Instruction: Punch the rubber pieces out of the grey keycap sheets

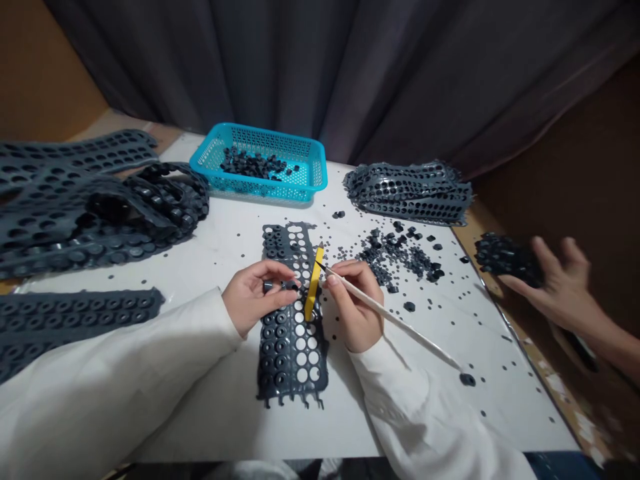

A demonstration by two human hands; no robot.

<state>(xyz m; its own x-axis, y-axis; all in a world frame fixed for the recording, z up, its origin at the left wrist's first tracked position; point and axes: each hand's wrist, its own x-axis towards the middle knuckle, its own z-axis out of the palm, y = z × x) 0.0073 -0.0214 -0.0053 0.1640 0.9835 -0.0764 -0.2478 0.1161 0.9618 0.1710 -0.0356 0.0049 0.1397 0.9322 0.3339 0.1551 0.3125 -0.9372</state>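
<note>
My left hand (pixel 260 293) pinches small black rubber pieces (pixel 290 285) between thumb and fingers. A thin white stick with a dark pointed tip (pixel 400 321) is gripped in my right hand (pixel 357 303). Its tip is at a yellow strip (pixel 313 287), which slants over the black rubber sheet (pixel 281 357) between my hands. The sheet lies flat on the white table. Its left columns carry ringed round pieces, while many right-hand openings show white through them. Whether the yellow strip rests on the sheet or is held, I cannot tell.
A blue basket (pixel 260 190) holding black pieces stands at the back. Perforated rubber sheets (pixel 75 193) pile up at left, another bundle (pixel 410 190) at back right. Loose pieces and tiny discs (pixel 385 257) scatter on the right. Another person's hand (pixel 565 287) holds a black cluster at far right.
</note>
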